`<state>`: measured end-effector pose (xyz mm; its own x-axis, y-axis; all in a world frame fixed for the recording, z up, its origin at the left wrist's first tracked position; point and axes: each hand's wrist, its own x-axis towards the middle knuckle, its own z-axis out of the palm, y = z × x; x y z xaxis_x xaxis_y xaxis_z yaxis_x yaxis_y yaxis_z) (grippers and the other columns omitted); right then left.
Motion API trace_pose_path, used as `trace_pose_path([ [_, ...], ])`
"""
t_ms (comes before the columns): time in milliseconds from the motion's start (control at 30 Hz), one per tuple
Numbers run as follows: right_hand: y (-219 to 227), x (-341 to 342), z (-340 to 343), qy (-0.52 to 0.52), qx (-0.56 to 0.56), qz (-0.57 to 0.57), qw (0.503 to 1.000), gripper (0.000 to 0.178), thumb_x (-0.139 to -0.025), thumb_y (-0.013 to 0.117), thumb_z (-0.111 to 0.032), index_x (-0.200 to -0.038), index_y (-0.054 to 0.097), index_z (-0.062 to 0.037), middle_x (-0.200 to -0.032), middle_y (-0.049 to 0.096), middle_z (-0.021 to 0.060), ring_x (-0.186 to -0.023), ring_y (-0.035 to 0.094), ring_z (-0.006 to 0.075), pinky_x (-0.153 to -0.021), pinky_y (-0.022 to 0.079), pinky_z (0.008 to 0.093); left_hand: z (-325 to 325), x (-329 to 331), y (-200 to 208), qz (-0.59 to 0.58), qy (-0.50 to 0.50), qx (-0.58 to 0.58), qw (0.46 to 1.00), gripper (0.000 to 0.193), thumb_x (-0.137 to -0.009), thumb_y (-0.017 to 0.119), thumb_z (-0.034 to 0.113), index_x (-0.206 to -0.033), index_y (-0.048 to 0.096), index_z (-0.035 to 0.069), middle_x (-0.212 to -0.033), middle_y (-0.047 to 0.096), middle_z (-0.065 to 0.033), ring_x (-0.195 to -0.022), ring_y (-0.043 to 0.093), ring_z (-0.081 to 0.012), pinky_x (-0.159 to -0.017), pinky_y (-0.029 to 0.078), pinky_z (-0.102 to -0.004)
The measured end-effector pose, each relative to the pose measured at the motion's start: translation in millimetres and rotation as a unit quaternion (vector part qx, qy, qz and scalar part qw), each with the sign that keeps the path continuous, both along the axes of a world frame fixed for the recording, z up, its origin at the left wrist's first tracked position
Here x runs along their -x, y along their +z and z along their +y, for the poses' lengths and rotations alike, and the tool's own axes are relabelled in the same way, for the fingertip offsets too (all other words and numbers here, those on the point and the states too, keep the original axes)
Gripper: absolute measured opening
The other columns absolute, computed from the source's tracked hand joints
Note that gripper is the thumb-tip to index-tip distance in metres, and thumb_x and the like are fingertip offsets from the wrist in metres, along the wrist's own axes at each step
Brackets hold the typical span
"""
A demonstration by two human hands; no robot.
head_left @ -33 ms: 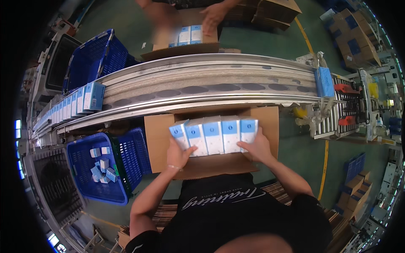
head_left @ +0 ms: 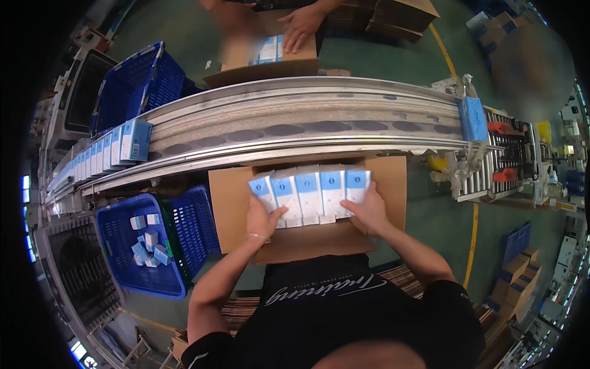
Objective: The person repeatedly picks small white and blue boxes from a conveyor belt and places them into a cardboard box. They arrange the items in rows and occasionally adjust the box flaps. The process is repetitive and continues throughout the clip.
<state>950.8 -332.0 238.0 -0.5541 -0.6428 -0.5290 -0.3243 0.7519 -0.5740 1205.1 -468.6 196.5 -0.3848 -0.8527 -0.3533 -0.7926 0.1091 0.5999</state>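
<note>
Head view: left hand (head_left: 264, 222) and right hand (head_left: 370, 213) are pinching five blue-and-white rectangular cartons (head_left: 309, 195) between them in an open brown cardboard box (head_left: 231, 206) — seemingly packing, with seating probably calling for even pressure.

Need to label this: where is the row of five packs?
In the head view, the row is near centre, between the left hand and right hand, at the mouth of the open carton.

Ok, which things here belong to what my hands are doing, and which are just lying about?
In use:
your left hand and right hand
row of five blue-and-white cartons between them
open brown cardboard box

Apparently lying about:
blue plastic basket
loose blue-and-white packs inside it
</note>
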Motion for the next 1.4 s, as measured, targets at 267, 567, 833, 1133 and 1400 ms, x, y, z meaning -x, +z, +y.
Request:
trace_pose_path([
  [267, -213, 18, -81, 0.101, -0.24, 0.133, 0.956, 0.092, -0.071, 0.07, -0.054, -0.125, 0.036, 0.0107, -0.12, 0.05, 0.0269, -0.107, 0.055, 0.0342, -0.087, 0.047, 0.0382, -73, 91, -203, -0.325, -0.247, -0.048, 0.912, 0.043, -0.087, 0.057, 0.028, -0.12, 0.05, 0.001, -0.117, 0.055, -0.0183, -0.102, 0.059, -0.0319, -0.076, 0.051, -0.0415],
  [567, -251, 11, -13, 0.378, -0.149, 0.081, 0.91, 0.091, -0.073, 0.065, -0.045, -0.144, 0.02, -0.0082, -0.14, 0.02, 0.0378, -0.129, 0.025, 0.0513, -0.106, 0.03, 0.0461, -27, 61, -164, -0.294, -0.354, -0.135, 0.877, 0.08, -0.085, 0.054, 0.041, -0.142, 0.018, -0.002, -0.144, 0.022, -0.0275, -0.122, 0.041, -0.0455, -0.095, 0.04, -0.0514],
  [833, 66, -41, -138, 0.362, 0.092, -0.223, 0.9, 0.033, -0.087, 0.061, -0.022, -0.113, 0.058, -0.0022, -0.096, 0.066, 0.0116, -0.084, 0.064, 0.0187, -0.073, 0.05, 0.0304, -215, -67, 116, 0.043, -0.231, 0.246, 0.94, 0.029, -0.082, 0.057, 0.03, -0.099, 0.062, 0.007, -0.082, 0.066, -0.0121, -0.078, 0.063, -0.033, -0.069, 0.05, -0.0431],
  [1133, 34, -53, -205, 0.151, 0.175, 0.19, 0.954, 0.026, -0.086, 0.057, -0.029, -0.103, 0.06, -0.0094, -0.076, 0.066, 0.0124, -0.072, 0.064, 0.0326, -0.067, 0.049, 0.0408, -396, -259, 92, -0.263, 0.244, 0.241, 0.902, 0.081, -0.075, 0.055, 0.067, -0.107, 0.053, -0.008, -0.099, 0.06, -0.0257, -0.098, 0.057, -0.0389, -0.086, 0.046, -0.0435],
  [1400, 12, -22, -233, 0.012, 0.236, -0.104, 0.966, 0.065, -0.084, 0.063, -0.039, -0.131, 0.039, -0.0008, -0.099, 0.062, 0.011, -0.067, 0.056, 0.012, -0.061, 0.048, 0.0266, -342, -144, 43, 0.053, 0.099, 0.14, 0.984, 0.09, -0.07, 0.063, 0.067, -0.109, 0.042, -0.011, -0.101, 0.059, -0.0331, -0.098, 0.058, -0.0439, -0.084, 0.046, -0.0439],
])
